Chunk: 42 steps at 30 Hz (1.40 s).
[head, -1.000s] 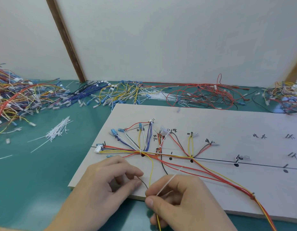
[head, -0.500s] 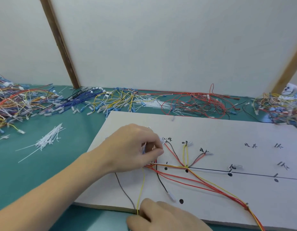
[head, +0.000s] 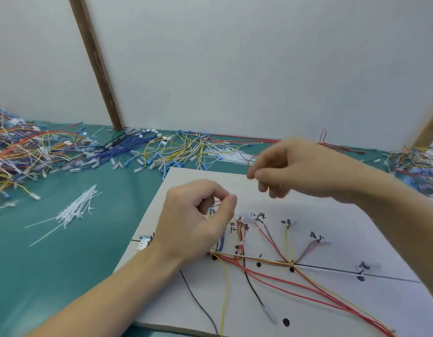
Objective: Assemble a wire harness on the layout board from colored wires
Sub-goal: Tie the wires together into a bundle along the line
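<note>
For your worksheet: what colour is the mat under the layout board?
Teal green; the mat shows best in the head view, left of the layout board.

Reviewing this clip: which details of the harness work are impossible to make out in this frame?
- Head view: what the right hand pinches, if anything; motion blur smears its fingers.
- Head view: wire ends under the left hand, hidden by its curled fingers.
- Head view: handwritten labels on the layout board, too small and blurred to read.
- Head view: the yellow wire and red wires run off the bottom edge.
</note>
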Tool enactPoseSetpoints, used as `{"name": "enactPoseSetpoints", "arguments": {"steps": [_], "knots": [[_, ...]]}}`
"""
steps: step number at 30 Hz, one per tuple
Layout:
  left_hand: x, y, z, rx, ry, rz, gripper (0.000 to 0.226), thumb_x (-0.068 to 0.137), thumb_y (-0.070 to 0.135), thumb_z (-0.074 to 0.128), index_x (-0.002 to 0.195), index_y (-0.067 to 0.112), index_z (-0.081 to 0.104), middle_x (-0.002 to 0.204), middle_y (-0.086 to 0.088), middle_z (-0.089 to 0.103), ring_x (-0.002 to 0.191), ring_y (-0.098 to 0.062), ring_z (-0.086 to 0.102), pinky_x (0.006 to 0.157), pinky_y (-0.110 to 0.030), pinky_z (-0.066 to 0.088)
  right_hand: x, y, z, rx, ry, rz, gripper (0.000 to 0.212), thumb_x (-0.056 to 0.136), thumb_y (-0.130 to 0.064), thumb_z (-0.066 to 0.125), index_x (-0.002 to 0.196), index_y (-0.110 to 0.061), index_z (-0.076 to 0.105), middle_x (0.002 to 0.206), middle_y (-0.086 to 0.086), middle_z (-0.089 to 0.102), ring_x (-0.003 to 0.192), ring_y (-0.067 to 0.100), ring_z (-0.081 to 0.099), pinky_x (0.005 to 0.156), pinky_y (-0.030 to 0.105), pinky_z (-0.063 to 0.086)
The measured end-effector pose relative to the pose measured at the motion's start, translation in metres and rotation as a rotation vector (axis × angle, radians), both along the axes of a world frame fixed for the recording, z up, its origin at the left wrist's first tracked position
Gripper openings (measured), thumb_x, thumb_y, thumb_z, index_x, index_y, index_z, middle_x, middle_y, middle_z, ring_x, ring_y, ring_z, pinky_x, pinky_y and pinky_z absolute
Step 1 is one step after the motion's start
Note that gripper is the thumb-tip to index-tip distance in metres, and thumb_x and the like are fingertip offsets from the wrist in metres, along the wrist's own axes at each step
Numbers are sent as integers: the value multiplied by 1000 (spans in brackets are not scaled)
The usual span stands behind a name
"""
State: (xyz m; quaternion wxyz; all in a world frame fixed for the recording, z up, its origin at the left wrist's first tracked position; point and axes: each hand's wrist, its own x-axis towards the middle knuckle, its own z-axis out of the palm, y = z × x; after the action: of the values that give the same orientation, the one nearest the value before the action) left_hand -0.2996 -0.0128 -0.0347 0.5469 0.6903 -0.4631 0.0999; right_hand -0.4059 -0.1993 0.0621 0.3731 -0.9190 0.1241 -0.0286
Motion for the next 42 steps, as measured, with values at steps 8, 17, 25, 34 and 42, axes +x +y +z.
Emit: {"name": "enactPoseSetpoints", "arguments": {"steps": [8, 17, 25, 34, 42], "knots": [[9, -3, -7, 114, 212, 55, 31, 85, 40, 67, 61, 21, 62, 45, 6, 26, 46, -10, 25, 50, -25, 25, 137, -52, -46, -386, -12, -183, 29, 88, 1, 58, 105, -12, 79, 81, -5, 72, 70, 12, 62, 71, 17, 54], [10, -4, -12, 187, 207, 58, 37, 87, 49, 62, 65, 19, 62, 44, 4, 36, 45, -14, 33, 47, -23, 27, 167, -72, -77, -641, 174, -262, 9, 86, -12, 71, 92, -9, 77, 93, 14, 76, 89, 33, 71, 82, 41, 60], [11, -6, -13, 200, 196, 83, 38, 86, 50, 61, 64, 20, 61, 44, 3, 35, 47, -15, 33, 50, -27, 30, 161, -79, -73, -474, 38, -324, 18, 82, -13, 69, 71, -27, 66, 87, 1, 70, 88, 25, 66, 74, 31, 53], [9, -6, -13, 234, 179, 90, 38, 87, 54, 59, 66, 21, 62, 45, 3, 39, 47, -15, 36, 49, -26, 29, 164, -72, -89, -550, 65, -291, 10, 90, -22, 66, 94, -24, 75, 106, 6, 71, 98, 31, 66, 85, 37, 54], [10, -6, -14, 252, 186, 93, 39, 87, 55, 58, 67, 22, 63, 44, 2, 39, 47, -16, 36, 50, -28, 31, 161, -77, -73, -149, -317, -461, 9, 89, -20, 67, 84, -20, 75, 87, 4, 75, 75, 25, 72, 78, 41, 61]]}}
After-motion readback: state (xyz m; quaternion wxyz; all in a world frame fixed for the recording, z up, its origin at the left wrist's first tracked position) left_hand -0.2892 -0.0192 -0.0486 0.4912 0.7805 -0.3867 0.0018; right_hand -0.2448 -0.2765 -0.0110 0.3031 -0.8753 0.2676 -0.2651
